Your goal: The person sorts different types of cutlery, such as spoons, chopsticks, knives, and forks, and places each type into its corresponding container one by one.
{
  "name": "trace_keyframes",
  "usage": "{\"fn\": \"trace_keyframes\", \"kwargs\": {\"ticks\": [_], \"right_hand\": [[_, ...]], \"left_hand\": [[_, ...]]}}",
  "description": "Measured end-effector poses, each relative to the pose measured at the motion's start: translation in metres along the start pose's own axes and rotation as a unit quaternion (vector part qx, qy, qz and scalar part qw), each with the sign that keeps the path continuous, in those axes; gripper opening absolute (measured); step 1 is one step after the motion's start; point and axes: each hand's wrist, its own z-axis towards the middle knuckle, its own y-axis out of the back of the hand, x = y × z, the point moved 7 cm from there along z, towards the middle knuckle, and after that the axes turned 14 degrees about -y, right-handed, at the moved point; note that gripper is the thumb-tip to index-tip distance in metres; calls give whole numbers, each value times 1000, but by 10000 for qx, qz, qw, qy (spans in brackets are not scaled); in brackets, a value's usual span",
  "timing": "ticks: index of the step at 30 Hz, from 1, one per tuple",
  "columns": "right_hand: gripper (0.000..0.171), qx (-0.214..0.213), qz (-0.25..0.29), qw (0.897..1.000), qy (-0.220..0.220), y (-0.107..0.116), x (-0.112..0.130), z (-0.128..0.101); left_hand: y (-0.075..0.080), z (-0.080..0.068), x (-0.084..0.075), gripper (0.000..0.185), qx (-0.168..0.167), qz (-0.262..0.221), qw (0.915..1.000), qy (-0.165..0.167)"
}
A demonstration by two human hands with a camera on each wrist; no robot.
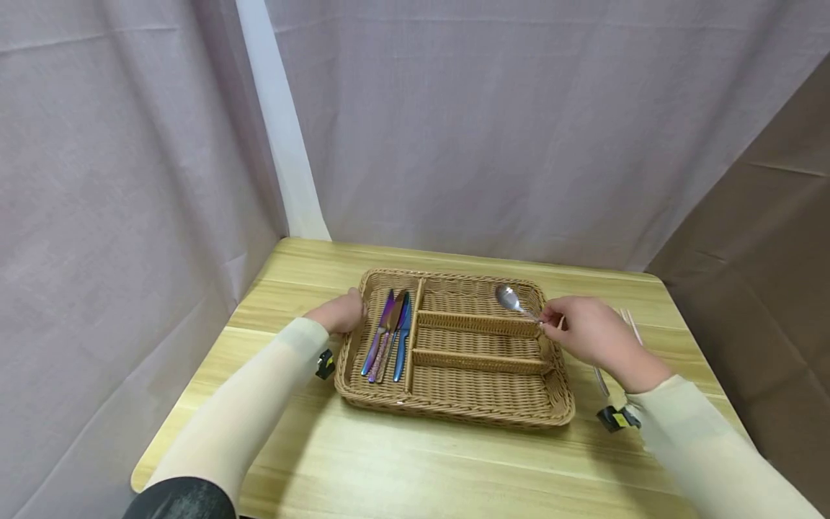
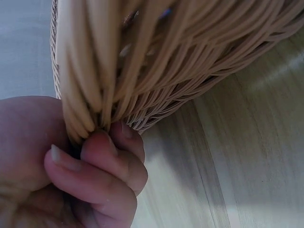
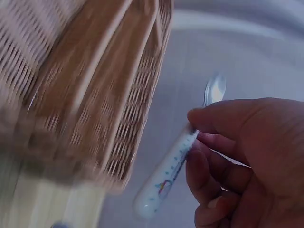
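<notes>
A wicker cutlery basket lies on the table. My left hand grips its left rim, and the left wrist view shows the fingers curled against the woven edge. My right hand pinches a spoon between thumb and fingers near the basket's right rim. The spoon's metal bowl is over the back right compartment. In the right wrist view the spoon's white handle shows small printed dots and a picture. Several knives, coloured purple, copper and blue, lie in the long left compartment.
Thin metal utensils lie on the table right of the basket, partly hidden by my right arm. Wicker dividers part the basket's right side into three compartments. Grey curtains hang behind the wooden table.
</notes>
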Motion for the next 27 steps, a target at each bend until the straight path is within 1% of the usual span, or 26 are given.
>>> {"fn": "trace_keyframes", "kwargs": {"ticks": [1,4,6,9,14,17,22,27], "right_hand": [[10,47,8,10000,88,-1,11,-2],[13,289,60,9992,258,-7,35,-6],[12,414,50,9986,329,-13,45,-10],[11,492,-27,9976,478,-22,57,-14],[13,430,-250,9955,804,-34,72,-19],[14,505,-295,9946,857,-41,78,-21],[16,566,-338,9929,986,-56,85,-23],[23,748,-526,9905,1029,-73,90,-22]], "left_hand": [[1,0,0,56,-20,60,10000,-32],[1,-2,-1,57,-29,8,10000,-66],[0,-2,-1,59,-21,-66,10000,-62],[0,-3,-1,60,-21,-27,10000,-93],[-1,-3,-1,61,-35,68,9999,-87],[-3,-3,0,62,1,111,9999,-48],[-4,-2,-1,62,5,295,9995,-122],[-2,-1,-1,60,-27,106,9999,-15]]}}
